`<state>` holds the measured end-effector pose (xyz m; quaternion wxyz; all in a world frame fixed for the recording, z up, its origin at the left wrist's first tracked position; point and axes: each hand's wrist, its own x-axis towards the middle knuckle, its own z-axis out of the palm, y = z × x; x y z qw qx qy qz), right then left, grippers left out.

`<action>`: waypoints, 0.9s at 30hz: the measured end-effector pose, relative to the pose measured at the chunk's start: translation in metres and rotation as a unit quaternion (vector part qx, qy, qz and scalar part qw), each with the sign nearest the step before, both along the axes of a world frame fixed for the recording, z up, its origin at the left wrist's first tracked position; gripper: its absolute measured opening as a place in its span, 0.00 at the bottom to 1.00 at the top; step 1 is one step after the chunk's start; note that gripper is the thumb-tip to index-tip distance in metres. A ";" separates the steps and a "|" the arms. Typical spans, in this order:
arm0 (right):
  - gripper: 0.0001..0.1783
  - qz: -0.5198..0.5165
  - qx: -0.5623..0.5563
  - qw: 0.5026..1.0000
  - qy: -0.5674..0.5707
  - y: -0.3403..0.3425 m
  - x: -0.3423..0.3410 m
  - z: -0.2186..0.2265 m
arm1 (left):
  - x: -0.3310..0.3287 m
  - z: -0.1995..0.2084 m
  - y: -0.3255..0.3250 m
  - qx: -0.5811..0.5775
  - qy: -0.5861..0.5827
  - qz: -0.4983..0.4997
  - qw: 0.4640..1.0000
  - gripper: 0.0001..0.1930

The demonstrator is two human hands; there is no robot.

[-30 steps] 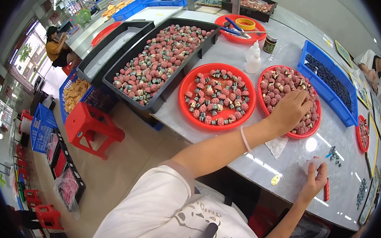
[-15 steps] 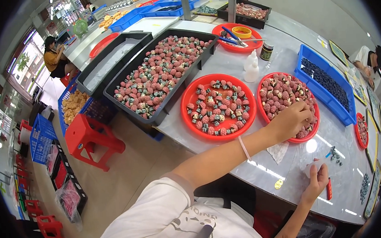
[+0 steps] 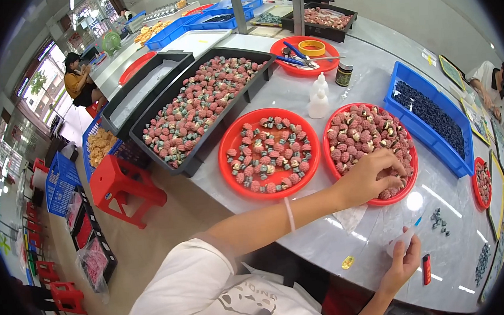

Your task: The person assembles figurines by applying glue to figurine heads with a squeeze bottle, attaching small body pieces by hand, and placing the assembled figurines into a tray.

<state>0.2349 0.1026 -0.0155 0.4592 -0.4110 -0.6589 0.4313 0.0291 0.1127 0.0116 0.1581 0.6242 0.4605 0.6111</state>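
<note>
My left hand (image 3: 364, 179), with a pale band on its wrist, reaches over the right-hand red round tray (image 3: 332, 170). Its fingers are curved and apart over a heap of pink bumpy berry-shaped pieces (image 3: 366, 134), with no piece visible in them. My right hand (image 3: 404, 263) is closed round a translucent squeeze bottle (image 3: 406, 239) with a blue nozzle, pointing up and to the right. To the left, another red round tray (image 3: 226, 169) bears pink pieces joined with grey-green bits, laid out in rings.
A long black tray (image 3: 202, 146) heaped with pink and grey-green pieces stands at left. A blue tray (image 3: 464, 138) of dark bits lies right. Two white bottles (image 3: 318, 104) and a dark jar (image 3: 344, 74) stand behind the trays. A red cutter-like tool (image 3: 427, 269) lies beside my right hand.
My left hand has shifted left and its fingers have spread over the heap. My right hand has turned the bottle's nozzle upward. The whole view has moved slightly.
</note>
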 end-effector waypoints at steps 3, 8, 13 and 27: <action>0.17 0.004 -0.011 1.000 -0.001 -0.003 0.004 0.000 | 0.000 0.003 -0.003 -0.079 -0.017 -0.007 0.997 0.08; 0.18 0.015 -0.021 0.999 -0.029 -0.004 0.004 0.002 | -0.001 0.002 -0.002 -0.126 -0.005 -0.027 0.992 0.10; 0.17 0.036 -0.041 0.988 -0.143 0.000 0.006 0.009 | -0.001 0.000 0.001 -0.195 -0.185 -0.113 0.957 0.11; 0.17 -0.015 -0.009 1.000 0.013 0.001 0.001 0.003 | -0.002 -0.001 0.003 -0.145 -0.254 -0.146 0.945 0.10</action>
